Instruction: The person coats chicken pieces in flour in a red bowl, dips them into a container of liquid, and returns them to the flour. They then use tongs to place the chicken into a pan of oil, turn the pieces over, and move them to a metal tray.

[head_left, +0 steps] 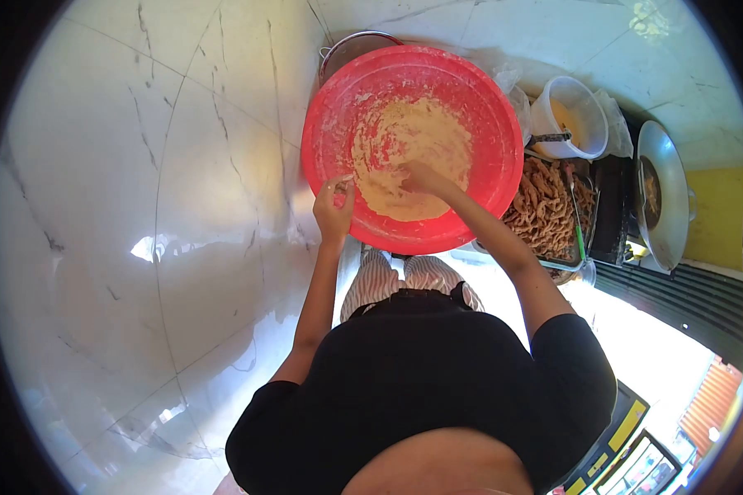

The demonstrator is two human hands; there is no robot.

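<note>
A large red basin (495, 194) holds a pale yellow, floury mixture (429, 136) spread over its bottom, with flour smears on the walls. At the basin's lower left rim is my left hand (334, 206), its fingers curled and pinched together near a small pale bit; what they hold is too small to name. My right hand (421, 177) reaches into the basin over the mixture, fingers pointing left and down into it. Its fingertips are blurred against the mixture, so their grip is hidden.
Right of the basin, a tray of brown fried strips (545, 210) holds green-handled tongs (579, 235). Behind it stands a white bucket (590, 124) with yellowish contents. A metal wok (673, 198) is farther right. A tiled wall (140, 206) borders the left side.
</note>
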